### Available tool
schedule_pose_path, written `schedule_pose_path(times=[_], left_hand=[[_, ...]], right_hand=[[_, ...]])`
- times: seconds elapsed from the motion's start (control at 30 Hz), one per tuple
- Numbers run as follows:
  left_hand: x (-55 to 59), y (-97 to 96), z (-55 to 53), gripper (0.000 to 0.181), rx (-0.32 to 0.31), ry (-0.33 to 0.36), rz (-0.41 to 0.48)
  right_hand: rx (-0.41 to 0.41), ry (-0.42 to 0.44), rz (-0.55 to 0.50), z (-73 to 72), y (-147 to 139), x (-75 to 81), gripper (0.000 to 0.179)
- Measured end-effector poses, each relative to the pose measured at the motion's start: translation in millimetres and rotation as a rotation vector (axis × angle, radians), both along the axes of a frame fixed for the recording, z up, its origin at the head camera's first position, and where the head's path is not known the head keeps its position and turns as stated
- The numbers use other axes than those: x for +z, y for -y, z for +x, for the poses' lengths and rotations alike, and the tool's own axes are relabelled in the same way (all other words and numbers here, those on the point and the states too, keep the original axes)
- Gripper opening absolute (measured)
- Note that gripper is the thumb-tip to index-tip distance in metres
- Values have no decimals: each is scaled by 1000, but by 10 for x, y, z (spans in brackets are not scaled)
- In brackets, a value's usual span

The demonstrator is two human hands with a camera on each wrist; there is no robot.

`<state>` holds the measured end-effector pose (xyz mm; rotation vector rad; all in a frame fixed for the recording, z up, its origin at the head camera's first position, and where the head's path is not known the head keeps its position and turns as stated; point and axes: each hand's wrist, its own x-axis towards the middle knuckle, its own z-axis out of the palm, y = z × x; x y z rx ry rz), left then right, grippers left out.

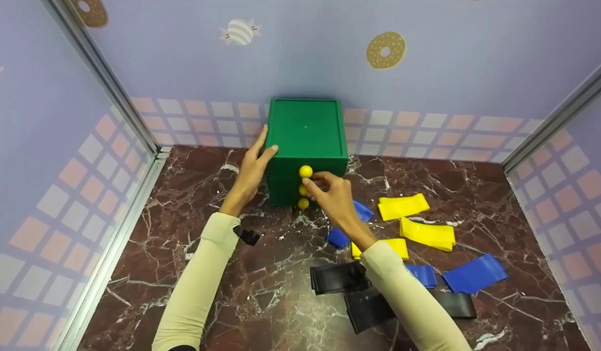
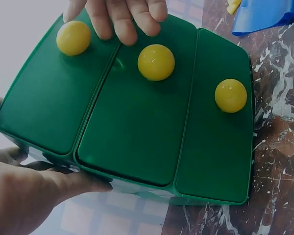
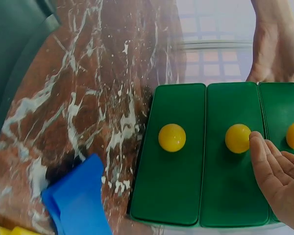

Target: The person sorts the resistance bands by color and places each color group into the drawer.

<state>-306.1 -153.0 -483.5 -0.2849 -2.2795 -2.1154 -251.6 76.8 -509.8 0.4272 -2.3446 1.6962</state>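
A green box [image 1: 305, 129] with three stacked drawers stands against the back wall, its drawer fronts all looking flush. Each front carries a round yellow knob: the top knob [image 2: 74, 37], the middle knob [image 2: 156, 62] and the bottom knob [image 2: 231, 95]. My left hand [image 1: 249, 170] rests against the box's left side, thumb at the upper front edge and fingers extended. Close beside the top and middle knobs is my right hand [image 1: 334, 195], its fingers loosely bent and not wrapped around either knob. Whether a fingertip touches the top knob is hard to tell.
On the dark red marbled surface [image 1: 271, 302], right of the box, lie yellow bands [image 1: 402, 207], blue bands [image 1: 475, 274] and black bands [image 1: 339, 278], several in all. Patterned panels [image 1: 427, 73] enclose the back and both sides.
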Motion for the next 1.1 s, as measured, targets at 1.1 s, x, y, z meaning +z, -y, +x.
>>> schedule_pose_path(times=[1.1], left_hand=[[-47, 72, -64, 71, -41, 27, 147]], right_hand=[[-77, 85, -170, 244, 188, -12, 47]])
